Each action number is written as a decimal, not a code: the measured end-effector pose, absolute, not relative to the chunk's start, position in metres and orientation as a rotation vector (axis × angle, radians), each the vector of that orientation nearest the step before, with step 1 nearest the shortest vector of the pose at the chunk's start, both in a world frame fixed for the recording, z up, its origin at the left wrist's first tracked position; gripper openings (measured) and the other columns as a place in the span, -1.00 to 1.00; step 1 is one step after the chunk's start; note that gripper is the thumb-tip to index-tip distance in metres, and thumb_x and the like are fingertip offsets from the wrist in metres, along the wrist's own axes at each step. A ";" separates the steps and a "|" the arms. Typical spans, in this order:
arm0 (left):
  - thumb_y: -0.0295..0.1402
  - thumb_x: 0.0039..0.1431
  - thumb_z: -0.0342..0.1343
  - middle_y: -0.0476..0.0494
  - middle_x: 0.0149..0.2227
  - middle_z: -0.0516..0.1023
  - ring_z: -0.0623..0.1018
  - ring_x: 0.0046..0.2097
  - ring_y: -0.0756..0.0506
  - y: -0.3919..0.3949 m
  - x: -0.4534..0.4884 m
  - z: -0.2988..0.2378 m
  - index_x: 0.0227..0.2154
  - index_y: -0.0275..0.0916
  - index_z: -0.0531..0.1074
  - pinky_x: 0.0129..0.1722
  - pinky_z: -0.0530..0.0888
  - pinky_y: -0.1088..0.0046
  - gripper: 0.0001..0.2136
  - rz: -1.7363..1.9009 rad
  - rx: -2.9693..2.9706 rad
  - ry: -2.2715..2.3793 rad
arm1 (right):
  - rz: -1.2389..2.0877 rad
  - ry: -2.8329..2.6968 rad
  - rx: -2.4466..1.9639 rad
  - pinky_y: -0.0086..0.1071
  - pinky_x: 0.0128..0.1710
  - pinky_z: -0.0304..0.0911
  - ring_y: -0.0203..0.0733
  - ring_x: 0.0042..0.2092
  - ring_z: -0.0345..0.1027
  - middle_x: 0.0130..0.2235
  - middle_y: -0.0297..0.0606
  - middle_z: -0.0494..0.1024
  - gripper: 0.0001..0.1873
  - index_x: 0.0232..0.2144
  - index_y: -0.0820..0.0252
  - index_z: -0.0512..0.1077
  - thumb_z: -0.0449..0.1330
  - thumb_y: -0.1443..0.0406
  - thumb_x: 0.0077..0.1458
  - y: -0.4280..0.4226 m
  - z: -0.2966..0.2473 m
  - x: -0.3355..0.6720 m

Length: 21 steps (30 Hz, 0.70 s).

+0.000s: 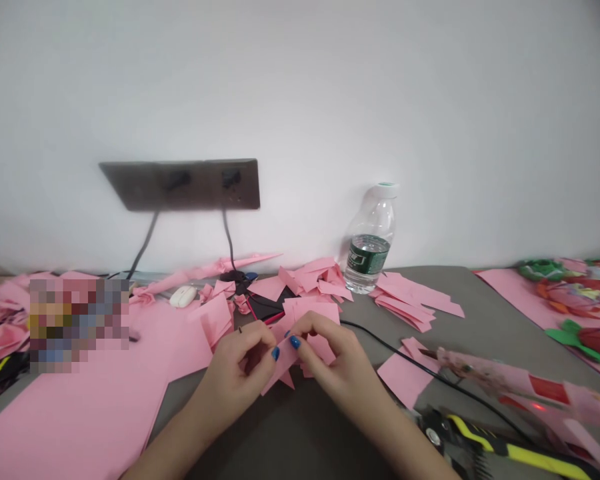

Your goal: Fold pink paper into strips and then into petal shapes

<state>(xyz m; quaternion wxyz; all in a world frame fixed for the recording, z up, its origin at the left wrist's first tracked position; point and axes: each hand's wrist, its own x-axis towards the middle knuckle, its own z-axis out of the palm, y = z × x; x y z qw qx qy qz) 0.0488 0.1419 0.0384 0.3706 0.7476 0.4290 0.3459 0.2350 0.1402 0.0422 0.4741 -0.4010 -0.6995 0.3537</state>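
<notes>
A small piece of pink paper (281,369) is pinched between my two hands, low over the grey table. My left hand (243,363) grips its left side with thumb and curled fingers. At its upper right corner, my right hand (333,350) closes thumb and forefinger on the same sheet. Behind the hands lie more pink paper pieces (313,310) and a dark flat object with a red edge (266,308). The hands partly cover both. Some fingertips are hidden behind the paper.
A water bottle (370,247) leans by the wall. Large pink sheets (75,420) spread at left. A black cable (405,357) crosses toward a pink-wrapped tool (505,380) with a red light. Yellow-black pliers-like tool (525,457) lies front right; paper flowers (575,293) sit far right.
</notes>
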 end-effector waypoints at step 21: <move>-0.45 0.11 -0.12 0.07 -0.56 0.07 0.13 -0.49 -0.01 0.150 0.040 0.041 -0.58 -0.15 0.05 -0.50 0.05 0.43 -0.81 1.033 1.873 1.221 | 0.674 -1.102 -1.054 -0.39 -0.40 0.15 -0.20 -0.37 0.21 -0.42 -0.32 0.37 -0.87 -0.44 0.10 0.37 0.18 0.29 0.17 0.155 0.042 0.268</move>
